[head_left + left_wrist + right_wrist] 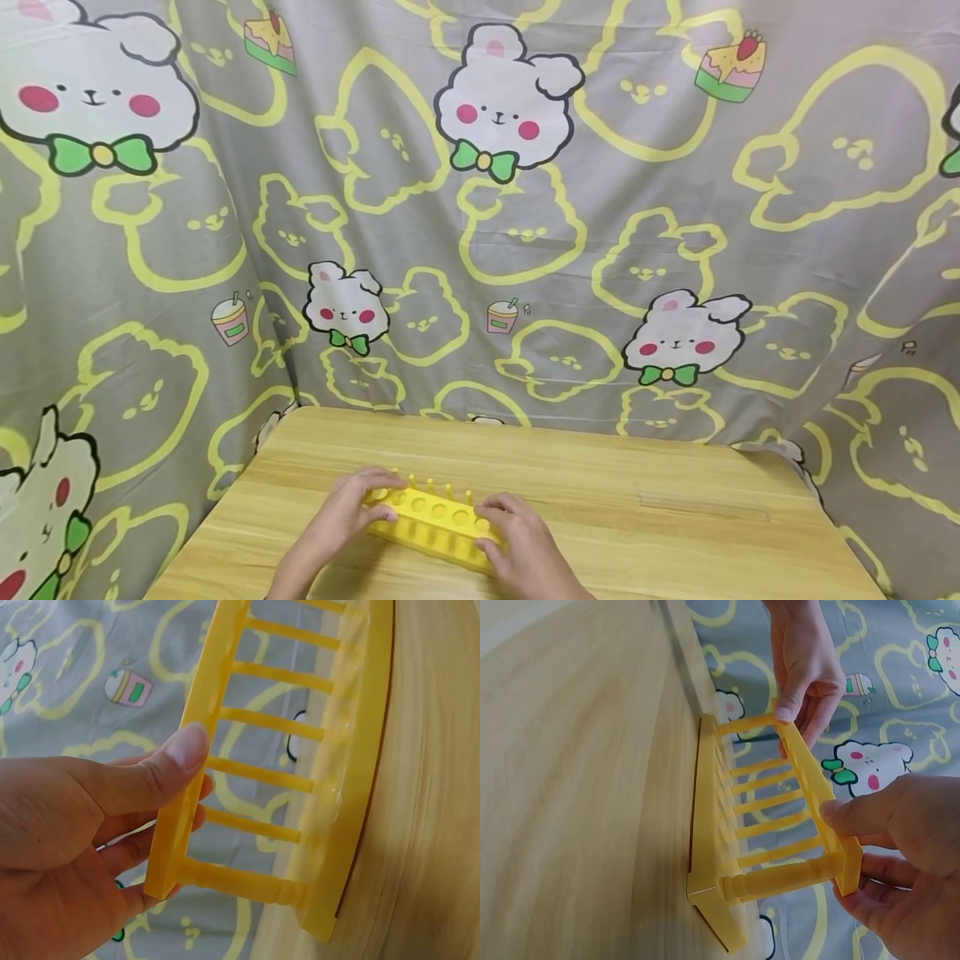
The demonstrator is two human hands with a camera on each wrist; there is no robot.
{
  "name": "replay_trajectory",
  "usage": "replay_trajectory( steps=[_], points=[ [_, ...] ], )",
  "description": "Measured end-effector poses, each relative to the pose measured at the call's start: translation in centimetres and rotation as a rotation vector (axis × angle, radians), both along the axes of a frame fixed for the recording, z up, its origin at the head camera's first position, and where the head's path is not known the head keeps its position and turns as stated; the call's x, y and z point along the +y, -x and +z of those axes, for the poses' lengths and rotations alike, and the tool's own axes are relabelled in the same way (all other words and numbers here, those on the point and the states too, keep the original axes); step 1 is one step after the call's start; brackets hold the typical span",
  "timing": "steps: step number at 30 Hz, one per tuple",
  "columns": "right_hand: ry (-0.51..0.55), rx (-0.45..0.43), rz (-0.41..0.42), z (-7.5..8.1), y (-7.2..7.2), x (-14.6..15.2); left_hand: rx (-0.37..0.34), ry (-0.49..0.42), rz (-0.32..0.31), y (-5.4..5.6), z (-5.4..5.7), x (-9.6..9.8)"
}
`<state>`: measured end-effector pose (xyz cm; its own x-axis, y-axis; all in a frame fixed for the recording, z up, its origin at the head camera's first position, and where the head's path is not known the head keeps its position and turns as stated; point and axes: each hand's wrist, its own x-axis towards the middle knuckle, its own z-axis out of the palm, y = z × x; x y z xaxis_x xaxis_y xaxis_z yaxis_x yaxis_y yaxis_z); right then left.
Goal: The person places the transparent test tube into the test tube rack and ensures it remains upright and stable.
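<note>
A yellow plastic test tube rack (429, 518) stands at the near middle of the table, its top plate pierced by a row of round holes and thin pegs rising along its far side. My left hand (347, 510) grips the left end of the top plate, thumb on the near side. At the opposite end, my right hand (527, 543) holds the plate the same way. In the left wrist view, the left thumb (184, 746) presses on the plate and the fingers are partly hidden behind it. The right wrist view shows both hands on the rack (705, 795), its base along the tabletop.
On the right side of the wooden table (600, 467) lies a thin clear rod or tube (705, 506). A grey curtain (420, 250) with rabbit prints hangs behind the table and along both sides.
</note>
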<state>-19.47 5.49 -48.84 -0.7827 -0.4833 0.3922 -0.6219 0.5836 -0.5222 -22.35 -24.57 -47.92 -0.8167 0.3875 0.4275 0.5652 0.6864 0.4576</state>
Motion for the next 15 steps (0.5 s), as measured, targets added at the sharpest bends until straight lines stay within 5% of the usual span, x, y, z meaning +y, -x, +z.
replay_trajectory(
  steps=[15],
  points=[
    [-0.010,-0.043,0.015,0.0,0.9,3.4,-0.045,-0.028,-0.078,0.2,-0.2,2.7]
  ],
)
